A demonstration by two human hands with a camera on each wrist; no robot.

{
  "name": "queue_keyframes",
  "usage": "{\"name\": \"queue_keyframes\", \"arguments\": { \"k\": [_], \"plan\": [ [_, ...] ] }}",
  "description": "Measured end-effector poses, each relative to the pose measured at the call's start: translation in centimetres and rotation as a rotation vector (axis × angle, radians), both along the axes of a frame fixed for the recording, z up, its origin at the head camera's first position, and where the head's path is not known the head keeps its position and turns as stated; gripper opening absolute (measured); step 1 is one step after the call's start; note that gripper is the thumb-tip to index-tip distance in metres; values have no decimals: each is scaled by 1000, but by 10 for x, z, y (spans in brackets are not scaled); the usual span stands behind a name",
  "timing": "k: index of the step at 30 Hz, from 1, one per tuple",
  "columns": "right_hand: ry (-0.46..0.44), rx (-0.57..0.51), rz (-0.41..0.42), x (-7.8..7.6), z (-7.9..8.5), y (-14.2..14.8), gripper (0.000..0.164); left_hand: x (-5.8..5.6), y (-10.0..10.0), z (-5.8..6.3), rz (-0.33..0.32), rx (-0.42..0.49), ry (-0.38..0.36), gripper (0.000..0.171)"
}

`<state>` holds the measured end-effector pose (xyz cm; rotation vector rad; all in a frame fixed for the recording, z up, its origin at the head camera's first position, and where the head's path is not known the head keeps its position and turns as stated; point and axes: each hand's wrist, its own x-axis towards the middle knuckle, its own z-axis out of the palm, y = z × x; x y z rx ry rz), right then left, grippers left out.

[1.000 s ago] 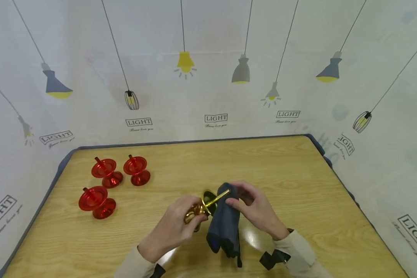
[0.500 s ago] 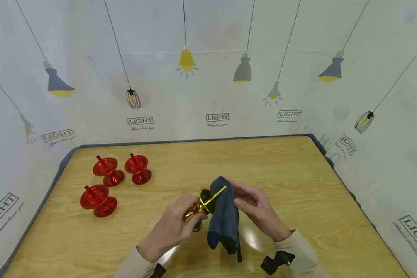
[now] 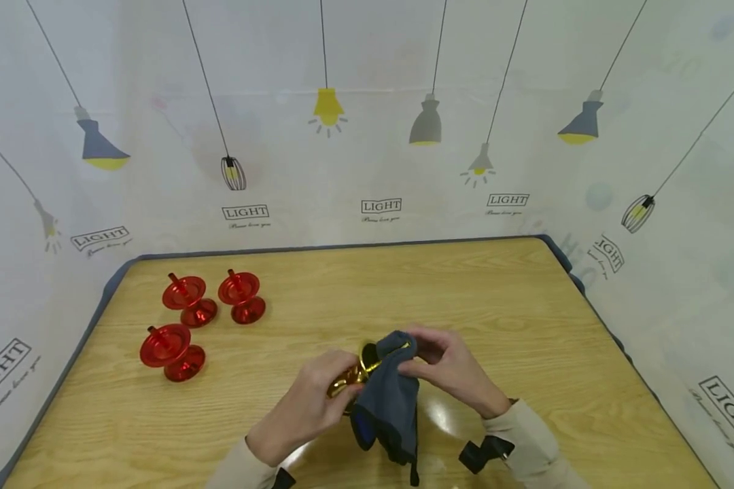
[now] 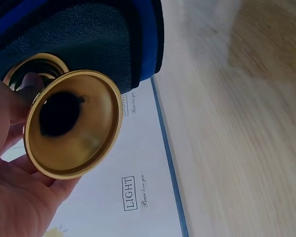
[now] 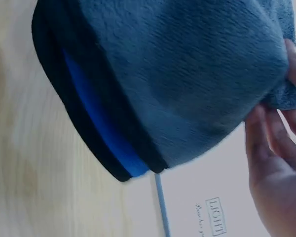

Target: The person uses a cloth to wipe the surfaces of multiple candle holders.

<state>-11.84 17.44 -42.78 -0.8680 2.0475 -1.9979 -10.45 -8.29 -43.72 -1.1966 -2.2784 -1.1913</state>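
Note:
My left hand (image 3: 308,397) grips a shiny gold candle holder (image 3: 345,382) by its stem, tilted toward the right. In the left wrist view the hollow underside of the gold candle holder's base (image 4: 96,133) faces the camera. A dark grey-blue cloth (image 3: 388,401) with black edging is folded over the holder's thin upright rod; only a bit of gold shows through. My right hand (image 3: 455,370) pinches the cloth around that rod between thumb and fingers. In the right wrist view the cloth (image 5: 187,74) hangs down, hiding the holder and showing a bright blue inner side.
Three red candle holders of similar shape, one (image 3: 174,353) nearer and two (image 3: 241,299) farther, stand on the left of the wooden table (image 3: 465,285). A white curtain (image 3: 293,170) printed with lamps surrounds the table's back and sides.
The cloth has gone from lying behind the bare gold rod to being wrapped over it. My right hand's fingers have closed on the cloth there, while the left hand keeps its grip.

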Motion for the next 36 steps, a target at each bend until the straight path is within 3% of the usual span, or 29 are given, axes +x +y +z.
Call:
{"name": "queue_keyframes", "arguments": {
  "k": [5, 9, 12, 16, 20, 23, 27, 29, 31, 36],
  "plan": [
    [104, 104, -42, 0, 2, -1, 30, 0, 0, -4, 0, -37, -27, 20],
    [120, 105, -73, 2, 2, -3, 28, 2, 1, -6, 34, -36, -49, 24],
    [120, 87, -102, 3, 2, -5, 28, 5, 2, -8, 81, -18, -58, 38],
    [113, 73, -171, 3, 2, -6, 29, 6, 4, -10, 131, 59, -16, 52],
    [124, 57, -215, 3, 0, -7, 28, 2, 6, -9, 159, 122, 65, 46],
    [120, 53, -214, 1, -1, -8, 27, 0, 5, -8, 151, 112, 92, 42],
    [97, 59, -199, -2, -2, -10, 26, -1, 1, -9, 138, 71, 72, 42],
    [91, 56, -181, -3, -2, -11, 26, -2, -2, -9, 127, 57, 24, 42],
    [85, 53, -157, -4, -2, -11, 26, -4, -6, -8, 98, 53, -79, 40],
    [91, 51, -94, -6, -4, -11, 24, -14, -17, -4, -25, 54, -467, 29]
  ]
}}
